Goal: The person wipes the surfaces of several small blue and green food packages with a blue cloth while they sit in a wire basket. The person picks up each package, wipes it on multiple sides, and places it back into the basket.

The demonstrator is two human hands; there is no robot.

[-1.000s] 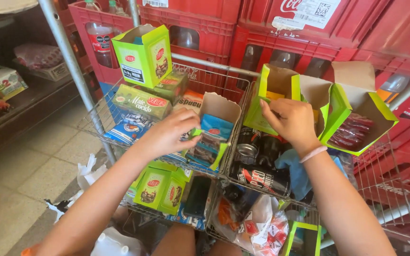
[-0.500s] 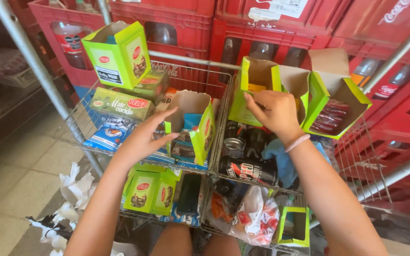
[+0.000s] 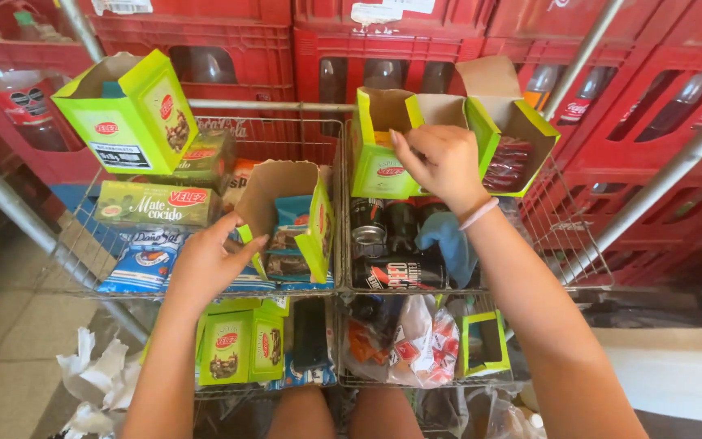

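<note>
the open green carton (image 3: 294, 223) stands in the left compartment of the wire basket (image 3: 339, 203), its brown flaps up and packets showing inside. the left hand (image 3: 205, 264) grips its near left flap, thumb against fingers, and the carton leans slightly toward the divider. to the right, the right hand (image 3: 440, 162) curls closed over the top edge of a second green carton (image 3: 383, 158), which perches at the far rim of the right compartment, touching a third open carton (image 3: 513, 134) full of red packets. below them lie dark cans (image 3: 392, 272) and a blue cloth (image 3: 448, 244). a flat green box (image 3: 156, 203) and blue packets (image 3: 144, 264) sit left of the held carton, another green carton (image 3: 127, 114) farther back, red bottle crates (image 3: 383, 41) beyond. risk, as i judge it: the second carton rests on little, so a loose grip could tip it onto the cans; pulling the thin flap could tear it or spill packets.
</note>
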